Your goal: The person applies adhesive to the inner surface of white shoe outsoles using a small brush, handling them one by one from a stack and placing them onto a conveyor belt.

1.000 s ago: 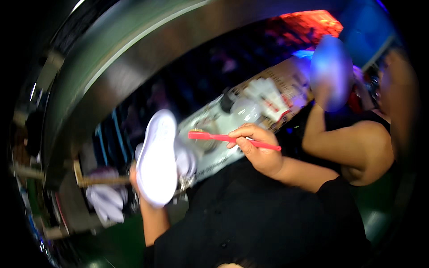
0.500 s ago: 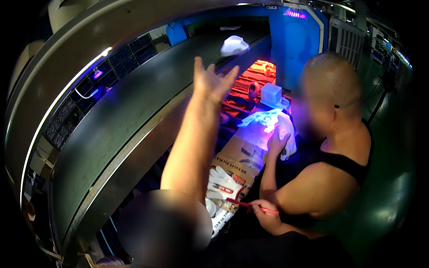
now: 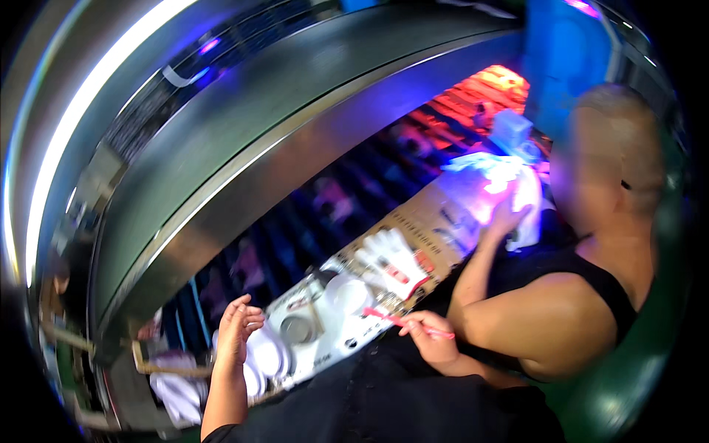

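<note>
My left hand (image 3: 240,328) is raised with its fingers loosely bent and apart, and nothing shows in it. Close beside it are several white rounded pieces (image 3: 272,353), partly hidden behind the hand. My right hand (image 3: 430,334) grips a slim pinkish-red stick-like tool (image 3: 388,317), which points left over the work surface. Near the tool's tip are a white round item (image 3: 347,294) and a pair of white gloves (image 3: 391,264) with red cuffs. A round grey container (image 3: 297,329) sits on the white part of the narrow bench (image 3: 336,341).
A dark green conveyor belt (image 3: 221,144) with a metal side edge curves across the far side. To my right, a co-worker (image 3: 561,295) handles a white item (image 3: 526,210) under violet light. Beyond are a pale box (image 3: 509,131), a glowing red area (image 3: 487,88) and a blue machine housing (image 3: 569,66).
My left hand has come back from over the belt, down beside the white pieces. The white object seen above the belt is out of view. The view has shifted; my right hand keeps the tool.
</note>
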Tool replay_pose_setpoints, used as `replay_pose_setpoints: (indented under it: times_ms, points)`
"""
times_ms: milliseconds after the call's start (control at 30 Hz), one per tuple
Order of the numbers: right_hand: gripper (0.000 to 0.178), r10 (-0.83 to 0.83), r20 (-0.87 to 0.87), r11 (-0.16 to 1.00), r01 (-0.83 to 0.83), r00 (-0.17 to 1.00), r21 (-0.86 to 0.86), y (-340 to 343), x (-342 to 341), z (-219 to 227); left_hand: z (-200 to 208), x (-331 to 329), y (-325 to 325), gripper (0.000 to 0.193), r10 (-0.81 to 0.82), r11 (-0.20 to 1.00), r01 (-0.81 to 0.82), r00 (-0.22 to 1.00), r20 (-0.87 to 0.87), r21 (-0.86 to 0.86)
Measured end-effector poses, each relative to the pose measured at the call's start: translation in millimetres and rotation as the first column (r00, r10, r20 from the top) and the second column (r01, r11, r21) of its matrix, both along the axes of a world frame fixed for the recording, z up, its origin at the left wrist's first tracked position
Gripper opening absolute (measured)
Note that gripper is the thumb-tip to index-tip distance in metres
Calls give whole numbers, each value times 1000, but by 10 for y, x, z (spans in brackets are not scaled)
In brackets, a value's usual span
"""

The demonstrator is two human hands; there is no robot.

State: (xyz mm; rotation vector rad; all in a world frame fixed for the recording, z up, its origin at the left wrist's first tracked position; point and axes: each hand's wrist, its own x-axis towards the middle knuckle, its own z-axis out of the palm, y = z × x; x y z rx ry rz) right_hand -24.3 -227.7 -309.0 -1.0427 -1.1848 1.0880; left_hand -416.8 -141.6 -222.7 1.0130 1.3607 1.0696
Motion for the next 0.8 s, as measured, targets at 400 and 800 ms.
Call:
replay_pose_setpoints:
  times_ms: [400, 800]
  points:
    - [19, -112, 10, 987, 112, 994, -117, 354, -524, -114, -1066, -908, -864, 67, 166, 986, -90, 479, -862, 139]
    - [13, -56, 492, 998, 58, 869, 10, 1029, -786, -176, -930, -1278, -874, 33, 22, 979, -52, 988, -150, -198]
